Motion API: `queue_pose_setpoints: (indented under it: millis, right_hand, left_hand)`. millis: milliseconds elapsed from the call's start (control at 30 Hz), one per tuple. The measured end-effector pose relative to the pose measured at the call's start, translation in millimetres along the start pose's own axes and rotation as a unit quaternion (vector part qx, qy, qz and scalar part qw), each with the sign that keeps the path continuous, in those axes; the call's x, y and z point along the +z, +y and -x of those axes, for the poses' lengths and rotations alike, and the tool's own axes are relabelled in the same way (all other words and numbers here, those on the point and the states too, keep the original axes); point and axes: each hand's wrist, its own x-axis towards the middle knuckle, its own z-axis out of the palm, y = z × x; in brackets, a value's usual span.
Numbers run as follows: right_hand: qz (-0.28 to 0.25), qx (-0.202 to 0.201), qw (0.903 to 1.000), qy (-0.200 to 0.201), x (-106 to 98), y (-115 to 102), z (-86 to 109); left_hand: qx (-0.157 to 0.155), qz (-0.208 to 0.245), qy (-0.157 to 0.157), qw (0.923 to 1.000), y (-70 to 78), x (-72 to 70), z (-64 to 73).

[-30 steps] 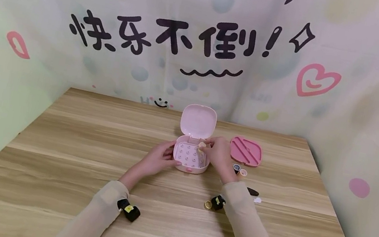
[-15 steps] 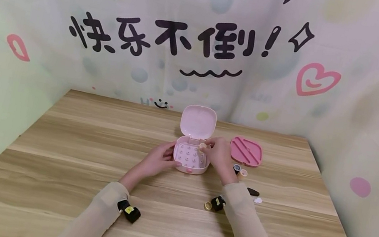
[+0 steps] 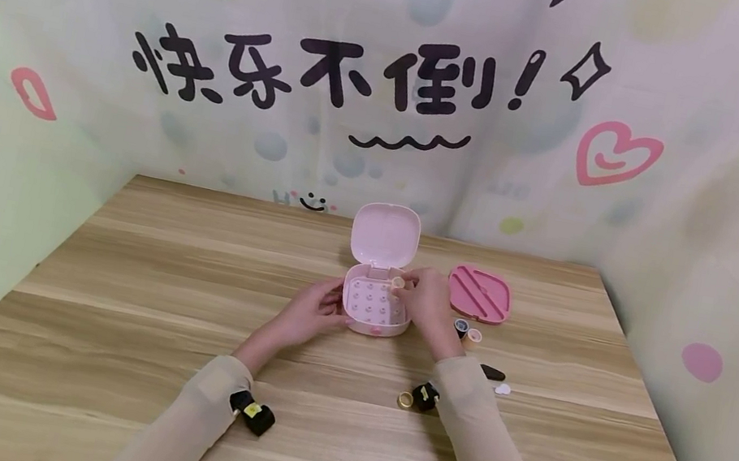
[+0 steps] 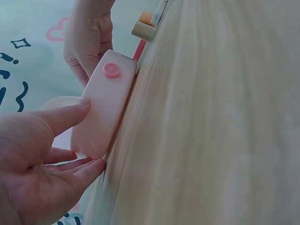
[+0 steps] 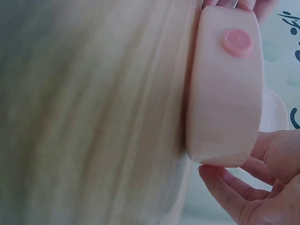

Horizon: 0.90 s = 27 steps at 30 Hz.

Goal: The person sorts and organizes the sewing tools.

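Note:
A pale pink sewing box stands on the table with its lid up and rows of small pegs inside. My left hand holds its left side, the thumb against the front wall and the fingers along the side, as the left wrist view also shows. My right hand reaches over the box's right rim and pinches a small light-coloured thread spool over the back right pegs. In the right wrist view the box wall hides the spool; my right fingers show beside that wall.
A darker pink tray with slots lies right of the box. Near it stand a dark thread spool and a peach one. A black slim object, a white cloud-shaped piece and a gold ring lie closer.
The box has turned slightly, its front shifting a little right. My left thumb has slid off the front corner a little, and the right hand with the spool has barely moved.

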Motion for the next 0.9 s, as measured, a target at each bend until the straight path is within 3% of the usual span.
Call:
queue_pose_setpoints:
  millis: [333, 733, 900]
  right_hand:
    - [-0.002, -0.007, 0.9998, 0.018, 0.0, 2.3, 0.2]
    - [0.009, -0.027, 0.9991, 0.033, -1.8, 2.5, 3.3]
    - [0.004, -0.016, 0.9996, 0.024, -3.0, 2.4, 5.8]
  left_hand:
    - [0.019, -0.009, 0.005, 0.9998, 0.2, 3.1, 0.2]
    - [0.006, 0.019, -0.003, 0.9998, 6.9, -0.9, 2.7]
    - [0.005, 0.025, -0.015, 0.9996, 6.8, -2.9, 2.8]
